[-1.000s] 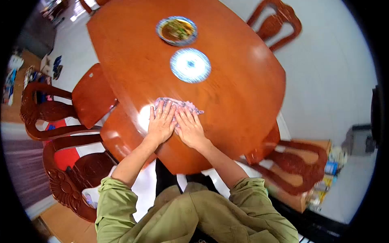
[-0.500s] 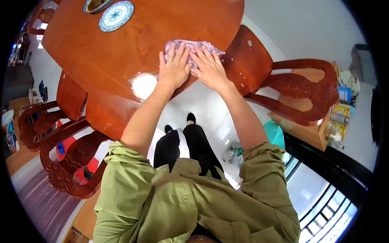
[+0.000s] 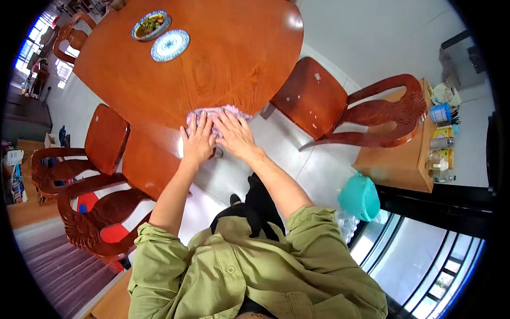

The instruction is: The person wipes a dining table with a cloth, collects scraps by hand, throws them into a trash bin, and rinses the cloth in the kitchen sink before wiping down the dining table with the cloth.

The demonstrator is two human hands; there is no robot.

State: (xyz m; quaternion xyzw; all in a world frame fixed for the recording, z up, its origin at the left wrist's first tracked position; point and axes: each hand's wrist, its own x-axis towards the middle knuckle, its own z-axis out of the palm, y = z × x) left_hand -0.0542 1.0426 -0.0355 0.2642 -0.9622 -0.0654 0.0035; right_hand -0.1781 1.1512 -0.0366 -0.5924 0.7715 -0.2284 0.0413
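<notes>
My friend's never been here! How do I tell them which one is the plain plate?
Find the big brown wooden table. Past the pink cloth, look for two blue-and-white dishes close together. The plate is the one nearer the cloth: it's flat with a blue pattern in its middle and no food, while the bowl beside it has food inside.

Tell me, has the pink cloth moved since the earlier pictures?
Yes: judged against the flat plate, the pink cloth is farther away, now at the near edge of the table.
</notes>
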